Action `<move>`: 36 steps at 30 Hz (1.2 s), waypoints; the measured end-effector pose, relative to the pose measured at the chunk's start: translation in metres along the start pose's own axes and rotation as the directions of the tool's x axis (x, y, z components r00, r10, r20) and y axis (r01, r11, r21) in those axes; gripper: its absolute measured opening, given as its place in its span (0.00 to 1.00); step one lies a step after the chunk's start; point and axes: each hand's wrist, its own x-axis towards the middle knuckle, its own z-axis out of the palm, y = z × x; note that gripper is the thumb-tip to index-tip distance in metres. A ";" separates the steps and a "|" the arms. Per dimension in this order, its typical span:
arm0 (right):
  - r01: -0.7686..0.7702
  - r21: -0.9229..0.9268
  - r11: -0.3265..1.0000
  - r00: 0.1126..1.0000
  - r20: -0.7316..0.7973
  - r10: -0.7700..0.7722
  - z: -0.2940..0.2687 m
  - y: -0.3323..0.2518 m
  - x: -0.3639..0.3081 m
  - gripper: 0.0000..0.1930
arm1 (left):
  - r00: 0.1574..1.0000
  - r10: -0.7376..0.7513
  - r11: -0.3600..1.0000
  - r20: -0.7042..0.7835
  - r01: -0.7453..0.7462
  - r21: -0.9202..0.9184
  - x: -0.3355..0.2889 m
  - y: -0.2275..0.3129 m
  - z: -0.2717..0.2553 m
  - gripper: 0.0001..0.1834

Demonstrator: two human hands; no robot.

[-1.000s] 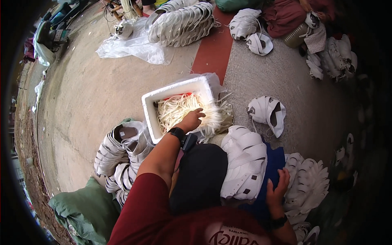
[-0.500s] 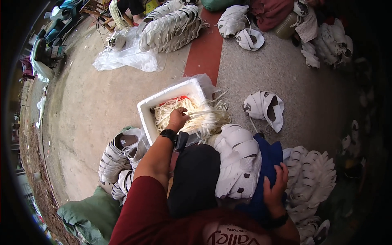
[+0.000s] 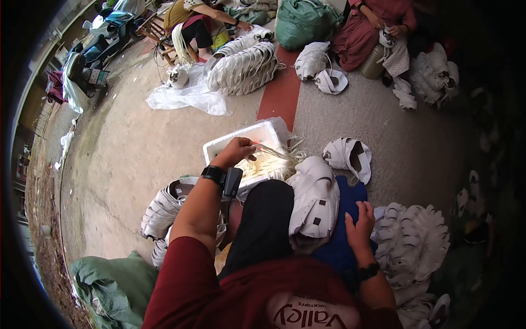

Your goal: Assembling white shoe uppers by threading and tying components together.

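Observation:
My left hand (image 3: 240, 152) is pinched closed on a few cream shoelaces (image 3: 273, 154), drawn up above a white foam box (image 3: 219, 145). Inside the box lies a tangled heap of pale laces (image 3: 262, 171), some hanging over its right side. Across my lap rests a stack of white shoe uppers (image 3: 313, 194) with dark square patches. To its right is a blue cloth (image 3: 350, 192). My right hand (image 3: 360, 227) hovers over or rests on that cloth, fingers spread and holding nothing. Another white upper (image 3: 348, 154) sits on the ground just beyond.
Nested white uppers (image 3: 411, 241) are piled at my right, with more (image 3: 161, 211) at my left. A green sack (image 3: 112, 282) lies lower left. Two people work at the far side near a long row of uppers (image 3: 246, 66). Scooters (image 3: 104, 33) stand far left.
My left hand has risen out of the heap, pulling laces up with it. My right hand stays open by the blue cloth. The view has tilted up, showing more of the people opposite.

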 end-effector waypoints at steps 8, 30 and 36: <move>0.486 0.311 0.816 0.873 -0.132 -0.470 -0.041 -0.090 0.033 0.34 | 0.952 0.228 0.971 0.206 -0.239 0.030 -0.121 0.149 0.043 0.07; 0.223 0.225 0.948 0.839 0.451 -0.305 -0.168 0.048 -0.097 0.07 | 0.932 0.103 0.362 0.346 -0.360 0.860 -0.235 -0.013 0.056 0.08; -0.036 0.724 0.688 0.973 0.182 -0.141 -0.137 0.006 -0.063 0.08 | 0.996 0.091 0.518 -0.017 -0.033 0.855 -0.245 -0.009 0.044 0.08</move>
